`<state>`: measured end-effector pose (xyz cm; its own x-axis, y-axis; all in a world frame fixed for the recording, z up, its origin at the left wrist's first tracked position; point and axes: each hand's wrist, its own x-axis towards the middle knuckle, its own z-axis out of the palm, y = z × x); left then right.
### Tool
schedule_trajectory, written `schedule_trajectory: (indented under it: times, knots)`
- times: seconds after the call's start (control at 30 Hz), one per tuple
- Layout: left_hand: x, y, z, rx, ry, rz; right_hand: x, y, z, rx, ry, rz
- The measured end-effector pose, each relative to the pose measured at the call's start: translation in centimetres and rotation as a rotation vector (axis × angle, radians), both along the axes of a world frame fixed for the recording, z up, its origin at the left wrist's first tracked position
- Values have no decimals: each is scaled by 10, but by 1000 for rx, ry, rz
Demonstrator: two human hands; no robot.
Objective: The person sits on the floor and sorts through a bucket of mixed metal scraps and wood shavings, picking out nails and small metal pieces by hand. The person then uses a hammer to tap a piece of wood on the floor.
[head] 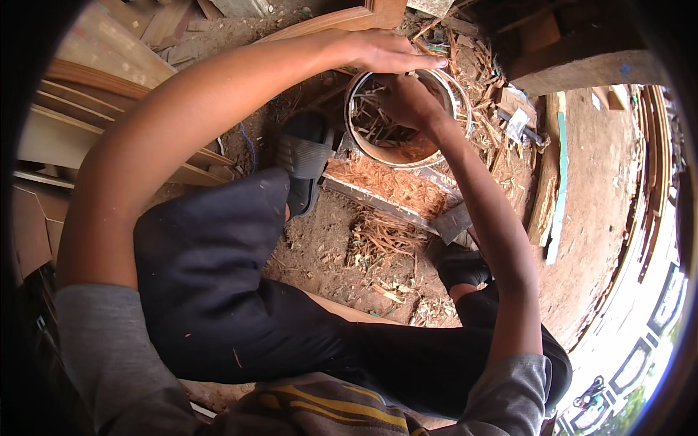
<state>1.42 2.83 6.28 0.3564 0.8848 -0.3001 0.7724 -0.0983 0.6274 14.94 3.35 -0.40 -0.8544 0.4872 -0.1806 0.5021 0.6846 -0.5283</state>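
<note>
A round, open-topped container (404, 158) with a pale rim and a rusty-brown inner wall stands before me, with wood shavings (376, 122) in it. My left hand (384, 52) lies palm down over its far rim, fingers stretched out to the right. Into the container reaches my right hand (411, 101); its fingertips are hidden below the left hand, so whether they hold anything is unclear. Just on the near side, a wooden trough or board frame (376, 201) carries reddish shavings (392, 182). A flat dark piece (452, 222) lies across its right end.
Loose shavings (387, 234) cover the dirt floor between my sandalled foot (305, 163) and my other foot (463, 267). Wooden boards (82, 131) lean at left. A thick beam (589, 71) juts in at upper right, above a long timber strip (545, 180).
</note>
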Motion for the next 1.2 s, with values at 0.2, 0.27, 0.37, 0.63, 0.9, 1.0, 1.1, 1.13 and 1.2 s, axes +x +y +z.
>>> schedule_trajectory:
  times: [0.2, 0.27, 0.37, 0.63, 0.9, 1.0, 1.1, 1.13, 1.2]
  knots:
    - [1, 8, -6, -69, 1, -48, -3, 4, -13, 75, -43, -77]
    - [2, 7, -1, 27, 82, -117, -1, 9, -22, 145, 38, -79]
    - [-6, 0, 3, -36, 17, -93, -9, 0, -7, 54, -93, -53]
    - [-7, 7, 6, -48, 85, -158, 0, -4, -16, -54, -38, -190]
    - [-8, 8, -6, 128, 97, -232, 4, -7, -11, -61, -124, -116]
    - [-16, 7, -17, 231, 49, -239, 6, -30, -8, -16, -235, -43]
    - [-14, 9, -21, 283, 16, -247, 12, -47, -33, 31, -262, -9]
    - [-12, 8, -19, 279, 16, -246, 13, -49, -37, 40, -250, -8]
    - [-9, 10, -12, 176, 80, -200, 15, -49, -43, -8, -247, -23]
